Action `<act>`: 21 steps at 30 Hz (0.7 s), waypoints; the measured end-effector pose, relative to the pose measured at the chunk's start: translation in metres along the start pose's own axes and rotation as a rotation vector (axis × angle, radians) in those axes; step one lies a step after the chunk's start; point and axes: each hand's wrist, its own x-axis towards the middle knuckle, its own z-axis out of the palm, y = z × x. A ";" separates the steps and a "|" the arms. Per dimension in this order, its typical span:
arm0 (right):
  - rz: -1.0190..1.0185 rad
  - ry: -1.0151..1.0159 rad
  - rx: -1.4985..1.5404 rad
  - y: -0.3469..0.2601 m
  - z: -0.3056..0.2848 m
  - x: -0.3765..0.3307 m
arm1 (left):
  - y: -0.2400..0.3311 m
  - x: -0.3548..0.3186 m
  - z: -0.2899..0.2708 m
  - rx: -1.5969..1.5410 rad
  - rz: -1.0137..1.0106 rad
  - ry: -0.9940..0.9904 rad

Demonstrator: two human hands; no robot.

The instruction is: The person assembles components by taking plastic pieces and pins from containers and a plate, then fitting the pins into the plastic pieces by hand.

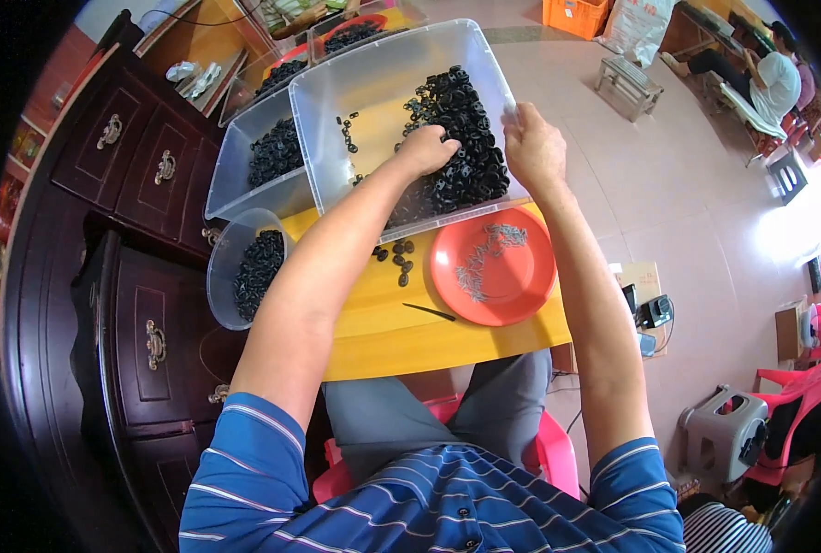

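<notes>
A large clear plastic bin (304, 138) is tilted on the table, with a heap of small black plastic pieces (470, 152) along its right side. My left hand (426, 150) reaches inside at the heap's left edge, fingers curled down; what they hold is hidden. The bin's right rim is gripped by my right hand (535, 147). Just below the bin lies a red-orange plate (525, 276) with small silvery metal pieces (473, 267). Several loose black pieces (403, 263) and a thin dark pointed tool (429, 311) lie to the plate's left.
Left of the large bin stand another clear bin (235, 189) and a round tub (221, 276), both holding black pieces. Dark wooden drawers (166, 341) border the yellow table (383, 355). At right are a grey stool (724, 433) and a seated person (774, 83) farther off.
</notes>
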 end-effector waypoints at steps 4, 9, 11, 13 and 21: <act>-0.029 0.023 0.000 0.004 0.003 0.001 | 0.005 -0.004 -0.001 -0.026 0.050 -0.050; -0.008 -0.005 -0.029 0.002 -0.001 0.005 | 0.025 -0.011 0.003 0.009 0.103 -0.036; 0.050 -0.037 -0.060 -0.003 -0.002 0.008 | 0.028 -0.009 0.003 0.021 0.065 -0.080; 0.051 -0.042 -0.076 -0.008 0.000 0.009 | 0.022 -0.004 0.005 0.033 0.028 -0.121; 0.078 -0.052 -0.122 -0.007 0.002 0.014 | 0.019 -0.009 0.001 0.005 0.055 0.062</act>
